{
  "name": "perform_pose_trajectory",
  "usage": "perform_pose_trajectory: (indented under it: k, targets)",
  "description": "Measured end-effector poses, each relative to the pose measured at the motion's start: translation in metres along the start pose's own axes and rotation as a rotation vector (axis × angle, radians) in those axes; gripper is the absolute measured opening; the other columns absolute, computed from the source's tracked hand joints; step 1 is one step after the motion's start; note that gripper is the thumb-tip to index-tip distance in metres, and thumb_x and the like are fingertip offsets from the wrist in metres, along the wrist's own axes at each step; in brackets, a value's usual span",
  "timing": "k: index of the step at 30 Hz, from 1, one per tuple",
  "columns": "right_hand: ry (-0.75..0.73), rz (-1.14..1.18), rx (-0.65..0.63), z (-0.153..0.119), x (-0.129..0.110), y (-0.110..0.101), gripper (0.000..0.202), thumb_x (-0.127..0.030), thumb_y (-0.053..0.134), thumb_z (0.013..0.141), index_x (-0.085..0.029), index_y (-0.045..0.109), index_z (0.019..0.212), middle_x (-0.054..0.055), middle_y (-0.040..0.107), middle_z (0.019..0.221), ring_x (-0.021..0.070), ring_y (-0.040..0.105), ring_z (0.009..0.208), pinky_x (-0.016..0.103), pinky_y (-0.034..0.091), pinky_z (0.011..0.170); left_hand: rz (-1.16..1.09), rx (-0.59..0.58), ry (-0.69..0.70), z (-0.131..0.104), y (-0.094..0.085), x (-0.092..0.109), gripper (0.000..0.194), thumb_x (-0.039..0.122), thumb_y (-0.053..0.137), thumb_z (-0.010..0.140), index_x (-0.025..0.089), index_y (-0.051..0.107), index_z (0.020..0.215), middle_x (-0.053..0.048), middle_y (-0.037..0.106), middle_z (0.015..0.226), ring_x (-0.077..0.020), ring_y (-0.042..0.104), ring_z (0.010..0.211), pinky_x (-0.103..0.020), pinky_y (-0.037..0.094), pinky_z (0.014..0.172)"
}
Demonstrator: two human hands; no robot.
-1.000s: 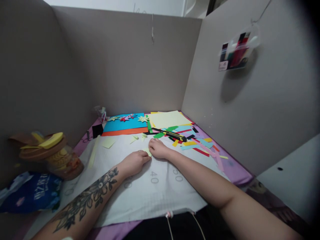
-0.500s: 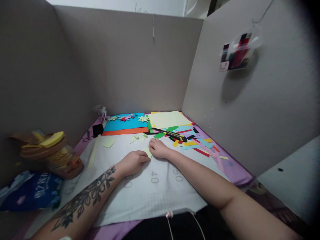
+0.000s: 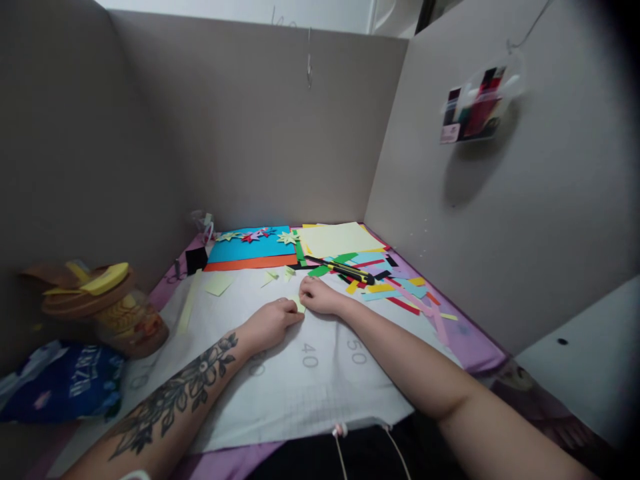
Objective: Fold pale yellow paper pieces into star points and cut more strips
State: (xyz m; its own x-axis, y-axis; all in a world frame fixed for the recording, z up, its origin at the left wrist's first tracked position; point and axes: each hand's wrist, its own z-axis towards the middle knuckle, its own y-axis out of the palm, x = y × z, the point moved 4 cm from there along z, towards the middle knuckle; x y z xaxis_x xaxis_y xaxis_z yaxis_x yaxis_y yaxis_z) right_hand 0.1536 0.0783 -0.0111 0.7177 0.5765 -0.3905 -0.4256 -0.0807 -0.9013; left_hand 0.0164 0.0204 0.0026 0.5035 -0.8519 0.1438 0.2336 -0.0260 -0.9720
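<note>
A blue packet (image 3: 65,383) is at the bench's left edge, with a cup (image 3: 131,323) just behind it. Next come a long pale strip (image 3: 189,303) and a pale yellow square (image 3: 219,284). Near the back edge, paper stars (image 3: 250,237) sit on a blue sheet (image 3: 240,251). The left hand (image 3: 273,327) holds one side of a small yellow paper (image 3: 301,305), mid-bench. The right hand (image 3: 317,297), fingers curled, holds the other side. A yellow-black cutter (image 3: 350,271) and bright paper strips (image 3: 403,304) lie toward the right edge.

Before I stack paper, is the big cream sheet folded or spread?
Spread: the sheet lies flat, its broad face showing beyond the cutter.
</note>
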Motion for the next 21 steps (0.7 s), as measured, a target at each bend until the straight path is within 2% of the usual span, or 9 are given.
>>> perform_pose_trajectory:
  k: [5, 14, 18, 21]
  targets:
    - [-0.009, 0.09, -0.008, 0.001, 0.006, -0.004, 0.009, -0.012, 0.054, 0.075, -0.014, 0.061, 0.069, 0.002, 0.052, 0.079, 0.0138, 0.047, 0.077, 0.027, 0.034, 0.081, 0.025, -0.023, 0.0, 0.001, -0.002, 0.004, 0.032, 0.016, 0.036, 0.091, 0.02, 0.066, 0.1, -0.005, 0.059, 0.088, -0.0178, 0.052, 0.085, -0.026, 0.04, 0.076]
    - [0.026, 0.046, 0.043, 0.003, 0.005, 0.001, 0.011, -0.011, 0.054, 0.074, -0.014, 0.059, 0.065, 0.001, 0.052, 0.074, 0.0137, 0.046, 0.073, 0.029, 0.033, 0.082, 0.027, -0.037, -0.03, 0.0, 0.0, 0.007, 0.031, 0.021, 0.034, 0.092, 0.018, 0.065, 0.096, -0.006, 0.059, 0.087, -0.0181, 0.053, 0.087, -0.026, 0.04, 0.079]
    - [0.03, 0.031, 0.059, 0.004, 0.006, 0.003, 0.01, -0.012, 0.054, 0.074, -0.014, 0.059, 0.066, 0.002, 0.053, 0.075, 0.0145, 0.046, 0.074, 0.029, 0.034, 0.081, 0.016, -0.03, -0.058, -0.001, -0.003, 0.009, 0.029, 0.02, 0.035, 0.092, 0.019, 0.064, 0.097, -0.006, 0.06, 0.093, -0.0179, 0.054, 0.089, -0.027, 0.041, 0.08]
    - [0.054, 0.008, 0.043, 0.005, 0.006, 0.003, 0.009, -0.013, 0.054, 0.074, -0.014, 0.06, 0.066, 0.003, 0.054, 0.077, 0.0155, 0.047, 0.076, 0.029, 0.034, 0.081, -0.004, -0.005, -0.022, 0.0, -0.004, 0.012, 0.03, 0.013, 0.036, 0.089, 0.018, 0.064, 0.098, -0.007, 0.06, 0.104, -0.0189, 0.053, 0.1, -0.027, 0.041, 0.086]
